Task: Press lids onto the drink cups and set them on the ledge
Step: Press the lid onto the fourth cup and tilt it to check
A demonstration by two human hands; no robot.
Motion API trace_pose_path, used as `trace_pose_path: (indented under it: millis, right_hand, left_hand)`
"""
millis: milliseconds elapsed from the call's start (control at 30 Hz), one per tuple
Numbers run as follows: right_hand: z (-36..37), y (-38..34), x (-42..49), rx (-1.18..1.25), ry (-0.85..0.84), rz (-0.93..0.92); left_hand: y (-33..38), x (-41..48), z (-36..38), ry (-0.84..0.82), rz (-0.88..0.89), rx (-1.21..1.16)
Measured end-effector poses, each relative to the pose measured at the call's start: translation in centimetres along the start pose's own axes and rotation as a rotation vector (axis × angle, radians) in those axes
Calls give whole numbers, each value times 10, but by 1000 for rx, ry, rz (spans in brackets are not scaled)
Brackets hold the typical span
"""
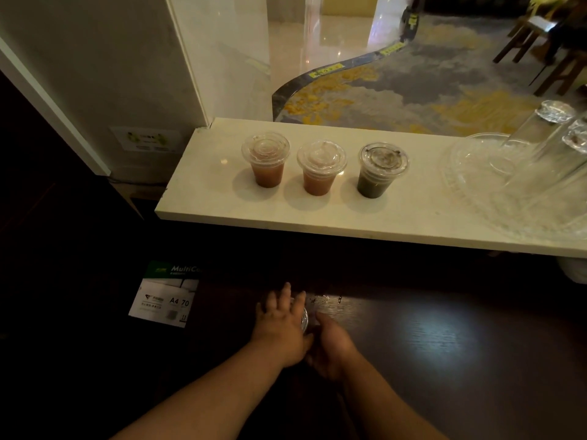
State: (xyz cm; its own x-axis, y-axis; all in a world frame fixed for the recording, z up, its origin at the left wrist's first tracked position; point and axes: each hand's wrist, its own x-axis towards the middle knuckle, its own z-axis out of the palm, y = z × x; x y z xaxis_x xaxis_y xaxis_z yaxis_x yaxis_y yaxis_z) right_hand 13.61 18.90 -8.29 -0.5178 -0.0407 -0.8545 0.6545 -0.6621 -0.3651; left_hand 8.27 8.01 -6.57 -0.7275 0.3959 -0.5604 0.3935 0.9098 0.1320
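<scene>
My left hand point(281, 315) presses flat on the lid point(304, 319) of a cup on the dark surface point(444, 344), with the fingers straight and spread wide. My right hand point(332, 344) is just beside this cup, but I cannot tell if its fingers hold it. On the ledge point(349, 217) stand the left pink cup point(266, 161), the middle pink cup point(320, 168) and the green cup point(379, 171), all with lids on.

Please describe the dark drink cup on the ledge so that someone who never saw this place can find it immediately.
Find the long white ledge. Three lidded plastic cups stand on it in a row, left of a clear platter. The dark cup is the rightmost, nearest the platter; its drink is dark green, while the left cup and middle cup are pinkish-orange.
</scene>
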Motion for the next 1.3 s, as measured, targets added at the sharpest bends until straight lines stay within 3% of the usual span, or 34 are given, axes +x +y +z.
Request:
trace_pose_path:
  millis: [233,433,633,733,833,1000,1100,1300]
  right_hand:
    - [-5,-1,2,-60,49,-11]
    - [-1,-20,-17,-187,-10,-27]
    - [21,-104,-99,-175,-211,-132]
    - [43,-149,-161,-190,-308,-265]
    - [69,-188,-221,-250,-334,-544]
    - [94,-220,-300,-333,-318,-974]
    - [98,-224,-324,-330,-350,-1029]
    - [101,-218,-346,-269,-350,-914]
  left_hand:
    - [1,2,-5,-17,8,9]
    - [-11,-11,-32,160,-6,-538]
    - [-2,-48,-129,308,262,-872]
    - [6,-75,-195,392,394,-936]
    - [12,-106,-262,412,431,-1036]
    - [20,-153,-343,160,343,-1217]
    - [23,-171,-360,181,427,-1244]
    - [29,-185,-364,460,655,-986]
